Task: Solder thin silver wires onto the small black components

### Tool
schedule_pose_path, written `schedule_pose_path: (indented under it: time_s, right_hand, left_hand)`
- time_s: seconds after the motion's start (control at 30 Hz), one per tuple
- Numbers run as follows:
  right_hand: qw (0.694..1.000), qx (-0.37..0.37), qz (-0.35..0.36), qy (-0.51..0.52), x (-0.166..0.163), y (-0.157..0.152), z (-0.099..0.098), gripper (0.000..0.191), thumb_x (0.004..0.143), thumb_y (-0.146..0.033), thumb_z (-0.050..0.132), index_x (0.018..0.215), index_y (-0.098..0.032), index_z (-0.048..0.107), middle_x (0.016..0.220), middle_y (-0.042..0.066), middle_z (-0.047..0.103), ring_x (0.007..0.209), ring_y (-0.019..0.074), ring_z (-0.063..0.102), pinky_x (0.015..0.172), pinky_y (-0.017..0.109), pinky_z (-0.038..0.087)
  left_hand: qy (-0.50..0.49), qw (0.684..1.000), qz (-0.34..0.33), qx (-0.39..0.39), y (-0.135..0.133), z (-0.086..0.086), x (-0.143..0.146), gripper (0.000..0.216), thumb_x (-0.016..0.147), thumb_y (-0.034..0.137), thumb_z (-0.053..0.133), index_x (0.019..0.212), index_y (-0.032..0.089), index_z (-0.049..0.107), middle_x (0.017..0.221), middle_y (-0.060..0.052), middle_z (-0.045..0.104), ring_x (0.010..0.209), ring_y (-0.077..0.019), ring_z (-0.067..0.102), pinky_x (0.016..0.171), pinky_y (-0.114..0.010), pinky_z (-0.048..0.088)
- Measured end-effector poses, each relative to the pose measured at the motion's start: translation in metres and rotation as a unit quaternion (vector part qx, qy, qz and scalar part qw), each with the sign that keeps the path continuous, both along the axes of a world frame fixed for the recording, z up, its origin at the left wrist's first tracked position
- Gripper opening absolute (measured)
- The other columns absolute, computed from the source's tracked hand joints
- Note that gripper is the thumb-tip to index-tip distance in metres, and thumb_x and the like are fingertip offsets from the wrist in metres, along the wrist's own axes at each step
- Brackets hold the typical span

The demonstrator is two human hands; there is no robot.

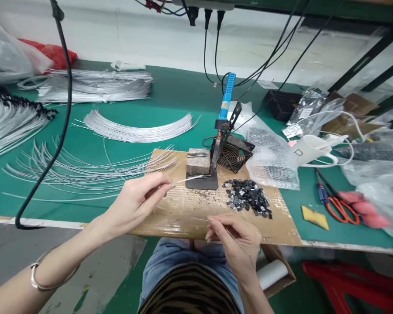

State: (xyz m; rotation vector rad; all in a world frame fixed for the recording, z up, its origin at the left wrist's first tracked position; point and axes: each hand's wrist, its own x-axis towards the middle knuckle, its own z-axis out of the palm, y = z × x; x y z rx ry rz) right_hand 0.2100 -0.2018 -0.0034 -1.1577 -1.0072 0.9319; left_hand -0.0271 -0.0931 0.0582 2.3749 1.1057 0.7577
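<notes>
My left hand is closed in a pinch on a thin grey wire, whose tip reaches the foot of the soldering iron stand. The blue-handled soldering iron rests tilted in that stand, beside a brownish block. My right hand is at the near edge of the cardboard sheet, fingers pinched together on a thin strand I cannot name. A pile of small black parts lies just beyond my right hand.
Bundles of grey wires fan over the green table to the left. A small fan, plastic bags, a white mug, red scissors and a yellow pad sit on the right. A black cable hangs left.
</notes>
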Motion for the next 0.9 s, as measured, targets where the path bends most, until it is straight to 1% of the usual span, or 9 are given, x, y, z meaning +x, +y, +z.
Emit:
schedule_pose_path:
  time_s: [0.07,0.17,0.23,0.37,0.5,0.6,0.7,0.83,0.9]
  right_hand:
    - [1.0,0.0,-0.008,-0.005,-0.002,-0.006,0.003,0.013,0.086,-0.023,0.083,0.073,-0.021,0.083,0.061,0.001,0.071,0.049,0.0141,0.065,0.048,0.024,0.054]
    - [1.0,-0.005,-0.018,0.015,-0.012,-0.014,0.004,0.028,0.089,-0.031,0.082,0.065,-0.018,0.073,0.056,0.0,0.067,0.039,0.0109,0.059,0.041,0.022,0.047]
    - [0.999,-0.008,-0.026,0.038,-0.02,-0.019,0.002,0.034,0.091,-0.035,0.079,0.064,-0.018,0.069,0.054,-0.002,0.065,0.034,0.0096,0.055,0.037,0.021,0.043]
    - [0.995,0.007,-0.064,0.071,-0.033,-0.028,-0.002,0.035,0.092,-0.039,0.078,0.065,-0.018,0.069,0.054,-0.002,0.066,0.035,0.0089,0.055,0.039,0.021,0.045]
    - [0.993,0.018,-0.086,0.084,-0.039,-0.031,-0.002,0.032,0.091,-0.039,0.08,0.067,-0.018,0.072,0.056,-0.002,0.068,0.037,0.0084,0.057,0.043,0.021,0.047]
    - [0.994,0.012,-0.063,0.092,-0.04,-0.03,-0.002,0.034,0.088,-0.041,0.081,0.066,-0.018,0.072,0.055,-0.001,0.068,0.037,0.0089,0.056,0.042,0.021,0.047]
    - [0.995,0.002,-0.021,0.099,-0.037,-0.027,-0.003,0.038,0.084,-0.047,0.084,0.064,-0.018,0.07,0.053,0.0,0.068,0.036,0.0103,0.055,0.039,0.022,0.046]
    - [0.994,-0.023,0.042,0.102,-0.027,-0.022,-0.007,0.041,0.081,-0.05,0.085,0.062,-0.018,0.067,0.051,-0.001,0.065,0.033,0.0099,0.052,0.035,0.022,0.041]
    - [0.993,-0.035,0.066,0.096,-0.022,-0.019,-0.009,0.04,0.082,-0.048,0.086,0.063,-0.018,0.068,0.051,-0.002,0.064,0.033,0.009,0.051,0.036,0.022,0.039]
  left_hand:
    - [0.008,0.999,-0.034,0.022,-0.002,-0.002,0.002,0.021,0.105,0.027,0.048,0.094,0.024,0.066,0.08,-0.003,0.066,0.071,-0.0176,0.055,0.064,-0.031,0.042]
    - [0.017,0.996,-0.078,0.047,-0.009,-0.001,0.006,0.026,0.103,0.024,0.048,0.085,0.024,0.067,0.072,-0.003,0.061,0.069,-0.0195,0.051,0.064,-0.034,0.038]
    - [0.009,0.995,-0.095,0.038,-0.018,0.002,0.01,0.029,0.105,0.027,0.047,0.083,0.024,0.066,0.07,-0.002,0.06,0.069,-0.0193,0.051,0.065,-0.033,0.039]
    - [-0.022,0.991,-0.114,-0.065,-0.037,0.004,0.012,0.033,0.108,0.037,0.049,0.084,0.024,0.067,0.074,0.001,0.064,0.07,-0.0166,0.055,0.065,-0.029,0.041]
    - [-0.027,0.983,-0.111,-0.143,-0.052,0.001,0.006,0.039,0.106,0.042,0.051,0.077,0.022,0.067,0.065,0.003,0.058,0.06,-0.0137,0.049,0.056,-0.028,0.034]
    - [-0.027,0.978,-0.123,-0.166,-0.057,0.004,0.003,0.043,0.104,0.043,0.051,0.069,0.02,0.06,0.063,0.003,0.05,0.061,-0.0136,0.043,0.056,-0.028,0.031]
    - [-0.014,0.965,-0.15,-0.213,-0.057,0.013,0.002,0.04,0.102,0.04,0.053,0.068,0.019,0.059,0.063,0.003,0.045,0.062,-0.0133,0.038,0.056,-0.027,0.028]
    - [-0.002,0.939,-0.167,-0.302,-0.046,0.021,0.0,0.037,0.099,0.041,0.057,0.072,0.016,0.066,0.064,0.002,0.048,0.062,-0.0126,0.039,0.055,-0.027,0.028]
    - [0.023,0.933,-0.182,-0.308,-0.037,0.021,0.001,0.038,0.099,0.043,0.055,0.075,0.016,0.068,0.065,0.001,0.053,0.061,-0.013,0.043,0.056,-0.026,0.032]
